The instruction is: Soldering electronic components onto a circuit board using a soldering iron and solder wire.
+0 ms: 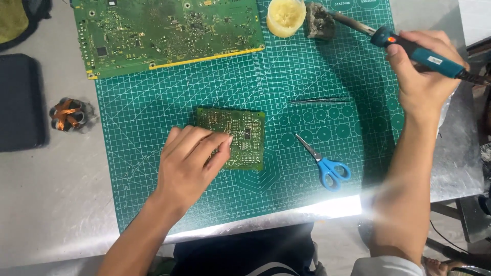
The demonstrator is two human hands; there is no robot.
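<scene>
- Left hand (190, 162) lies flat, fingers together, pressing on a small green circuit board (240, 138) in the middle of the green cutting mat (153, 102).
- Right hand (424, 66) is closed around a blue-handled soldering iron (409, 48) — its tip rests on a grey cleaning lump (320, 21) at the mat's far edge.
- Blue-handled scissors (325, 162) and tweezers (319, 100) lie between the hands; a large circuit board (163, 30) lies beyond.

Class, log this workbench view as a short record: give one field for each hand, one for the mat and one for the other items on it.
Left hand: rests flat on small circuit board
Right hand: grips soldering iron, tip on cleaning wad
Mat: green cutting mat
Other items: large circuit board, blue-handled scissors, tweezers, flux tub
</scene>
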